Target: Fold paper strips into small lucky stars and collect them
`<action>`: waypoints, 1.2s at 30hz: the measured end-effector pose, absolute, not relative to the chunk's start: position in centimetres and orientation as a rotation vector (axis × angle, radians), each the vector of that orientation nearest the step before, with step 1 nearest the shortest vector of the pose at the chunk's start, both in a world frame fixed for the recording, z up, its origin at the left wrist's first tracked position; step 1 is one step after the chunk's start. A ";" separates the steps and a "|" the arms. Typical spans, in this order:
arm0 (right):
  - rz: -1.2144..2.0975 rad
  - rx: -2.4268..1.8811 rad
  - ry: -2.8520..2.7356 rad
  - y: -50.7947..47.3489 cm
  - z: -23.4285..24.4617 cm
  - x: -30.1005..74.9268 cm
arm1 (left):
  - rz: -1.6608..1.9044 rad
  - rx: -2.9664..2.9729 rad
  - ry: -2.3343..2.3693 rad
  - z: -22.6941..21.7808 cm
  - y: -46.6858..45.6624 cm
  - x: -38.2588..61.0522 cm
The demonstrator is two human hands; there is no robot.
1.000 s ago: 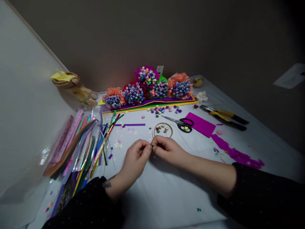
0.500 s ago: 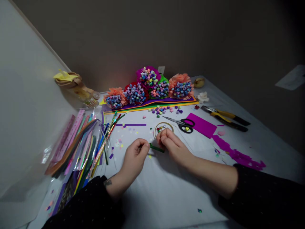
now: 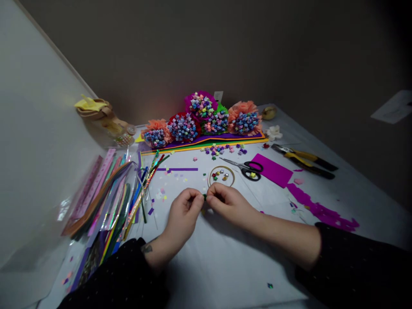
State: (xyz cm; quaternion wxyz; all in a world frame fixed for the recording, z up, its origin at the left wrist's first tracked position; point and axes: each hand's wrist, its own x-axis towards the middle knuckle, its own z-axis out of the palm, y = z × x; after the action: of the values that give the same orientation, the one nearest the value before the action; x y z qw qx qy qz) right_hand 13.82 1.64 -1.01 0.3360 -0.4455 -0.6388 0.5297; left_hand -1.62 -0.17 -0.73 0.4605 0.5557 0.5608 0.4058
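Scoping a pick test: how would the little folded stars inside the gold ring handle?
The folded stars look light, so they would probably scatter at a nudge. Their small puffy shape suggests they may roll. The thin gold ring around them looks low and probably wouldn't contain them.

Strip (image 3: 204,197) between left hand (image 3: 183,216), right hand (image 3: 229,205)

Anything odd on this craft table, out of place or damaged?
The purple sheet remnant at right looks torn, with a ragged edge. A lone small green scrap lies apart from the other bits, closer to the camera than the left hand and right hand, which pinch a small green strip.
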 end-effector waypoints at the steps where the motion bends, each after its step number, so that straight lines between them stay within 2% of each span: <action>1: 1.369 -1.163 -1.675 1.6 -1.0 13.8 | 0.996 1.352 1.375 -0.8 -0.2 -1.6; 18: 1.241 -1.152 -1.735 1.5 -1.0 14.0 | 0.981 1.144 1.281 -1.2 -0.3 -1.6; 26: 0.858 -1.128 -1.707 1.0 -0.7 14.3 | 1.002 1.115 1.224 -1.3 -0.5 -1.7; 36: 0.917 -1.073 -1.637 0.5 -0.4 14.0 | 0.981 1.151 1.215 -0.7 -0.4 -1.5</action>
State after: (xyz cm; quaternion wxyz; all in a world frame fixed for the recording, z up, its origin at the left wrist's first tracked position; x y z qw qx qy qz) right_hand 14.05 0.48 -0.42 0.4706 -0.4382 -0.6682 0.3744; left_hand -1.48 -0.43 -0.71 0.5653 0.4894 0.5166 0.4171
